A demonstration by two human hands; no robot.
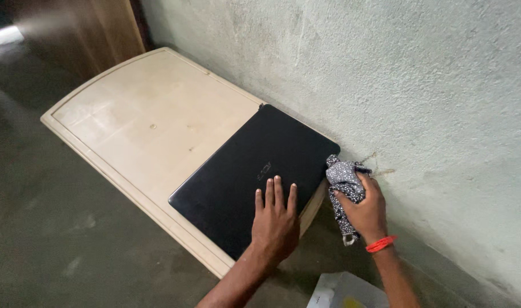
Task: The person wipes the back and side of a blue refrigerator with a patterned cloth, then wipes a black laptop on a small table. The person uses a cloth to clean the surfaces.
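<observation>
Closed laptop (255, 177) lies at the bench (140, 125) end, overhanging slightly. Left hand (275, 219) rests flat and unclenched on the lid; right hand (366, 211) grips a speckled cloth (343, 182) against the laptop's corner. Hazard: sideways wiping pressure could slide the laptop off the edge

Rough, pale green plastered wall (431, 85), stained and uneven. Low cream table (129, 120) with rounded end, set flush against that wall; top scuffed and marked. Grey concrete floor (55, 228) on the table's open side, patchy. Brown wooden door (95, 31) beyond the table's far end. Dim, soft daylight; bright patch beside the door.
</observation>
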